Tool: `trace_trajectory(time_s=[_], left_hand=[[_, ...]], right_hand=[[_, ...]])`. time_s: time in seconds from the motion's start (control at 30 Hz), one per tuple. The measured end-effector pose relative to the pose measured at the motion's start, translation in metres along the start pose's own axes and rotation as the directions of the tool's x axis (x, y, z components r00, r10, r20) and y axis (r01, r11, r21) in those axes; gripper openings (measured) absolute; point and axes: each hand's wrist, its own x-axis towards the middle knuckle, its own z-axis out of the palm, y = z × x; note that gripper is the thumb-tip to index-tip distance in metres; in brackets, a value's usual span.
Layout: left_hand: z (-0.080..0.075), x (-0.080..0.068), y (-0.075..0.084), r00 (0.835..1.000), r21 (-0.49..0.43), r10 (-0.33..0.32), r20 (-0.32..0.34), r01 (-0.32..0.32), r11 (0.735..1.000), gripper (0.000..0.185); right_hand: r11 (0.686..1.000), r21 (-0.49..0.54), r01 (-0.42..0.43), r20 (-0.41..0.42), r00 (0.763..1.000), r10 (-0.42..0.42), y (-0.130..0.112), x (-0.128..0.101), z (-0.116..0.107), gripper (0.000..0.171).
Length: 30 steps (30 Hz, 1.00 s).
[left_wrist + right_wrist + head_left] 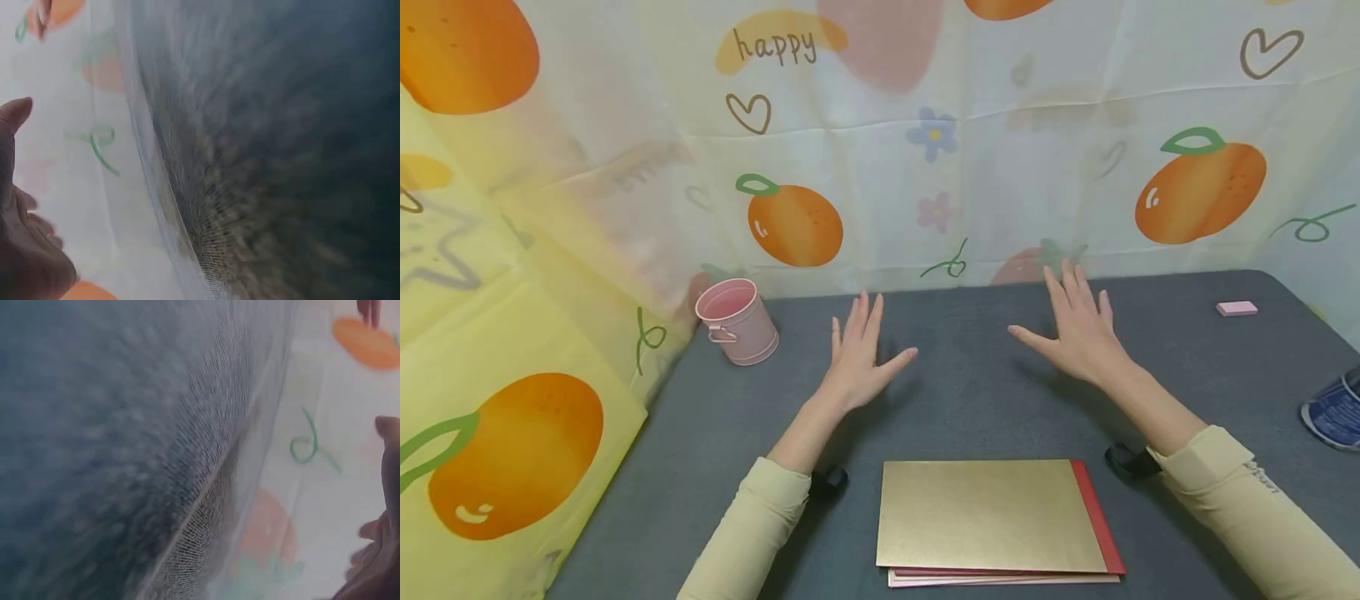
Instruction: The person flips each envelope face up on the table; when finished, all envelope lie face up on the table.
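Note:
My left hand (pixel 859 364) hovers over the middle of the table with straight, spread fingers and the thumb pointing right. Across from it, my right hand (pixel 1084 337) is held up in the same way, its thumb pointing left. Both palms are bare of anything. Nearest the left hand is a pink bucket (pixel 751 332), standing upright at the back left. A flat gold folder (pixel 977 515) with a red edge lies on a few pale and red sheets between the forearms. Each wrist view shows its own hand at the side, the left hand (pixel 28 231) and the right hand (pixel 381 550).
The grey table (pixel 715 500) runs back to a fruit-print curtain (pixel 880 150). A small pink eraser-like block (pixel 1236 308) lies at the back right. A dark blue can (pixel 1336 410) stands at the right edge, partly out of the frame.

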Motion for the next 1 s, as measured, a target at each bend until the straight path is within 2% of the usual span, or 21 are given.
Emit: trace_trajectory(time_s=[0.07, 0.17, 0.27, 0.4, 0.47, 0.53, 0.67, 0.83, 0.93, 1.0], left_hand=[[0.0, -0.011, 0.005, 0.996, -0.065, 0.062, 0.069, -0.058, 0.996, 0.092], [-0.002, -0.03, 0.015, 0.971, -0.177, 0.143, 0.19, -0.109, 0.978, 0.086], [-0.004, -0.05, 0.023, 0.929, -0.254, 0.216, 0.299, -0.141, 0.957, 0.083], [-0.006, -0.071, 0.029, 0.868, -0.285, 0.288, 0.405, -0.18, 0.942, 0.086], [-0.008, -0.081, 0.031, 0.837, -0.289, 0.303, 0.456, -0.182, 0.94, 0.09], [-0.01, -0.09, 0.033, 0.808, -0.29, 0.316, 0.497, -0.189, 0.938, 0.094], [-0.014, -0.104, 0.033, 0.761, -0.264, 0.34, 0.552, -0.228, 0.937, 0.1], [-0.015, -0.113, 0.032, 0.697, -0.253, 0.377, 0.61, -0.28, 0.926, 0.105], [-0.017, -0.116, 0.032, 0.673, -0.251, 0.388, 0.63, -0.297, 0.921, 0.108], [-0.017, -0.117, 0.031, 0.667, -0.237, 0.398, 0.629, -0.323, 0.916, 0.11]], right_hand=[[0.997, 0.058, 0.047, 0.055, 0.997, -0.05, -0.005, -0.007, 0.0, 0.1], [0.985, 0.129, 0.116, 0.139, 0.981, -0.134, -0.014, -0.023, -0.001, 0.091], [0.966, 0.195, 0.173, 0.197, 0.957, -0.211, -0.023, -0.044, -0.002, 0.081], [0.929, 0.26, 0.264, 0.227, 0.918, -0.324, -0.034, -0.071, -0.004, 0.072], [0.91, 0.281, 0.306, 0.245, 0.894, -0.376, -0.037, -0.083, -0.005, 0.069], [0.894, 0.294, 0.337, 0.269, 0.869, -0.416, -0.04, -0.095, -0.007, 0.068], [0.874, 0.296, 0.386, 0.329, 0.817, -0.473, -0.044, -0.115, -0.012, 0.07], [0.848, 0.28, 0.45, 0.39, 0.754, -0.529, -0.044, -0.134, -0.014, 0.084], [0.835, 0.24, 0.494, 0.394, 0.737, -0.549, -0.044, -0.141, -0.012, 0.094], [0.829, 0.205, 0.52, 0.386, 0.736, -0.557, -0.044, -0.144, -0.011, 0.099]])
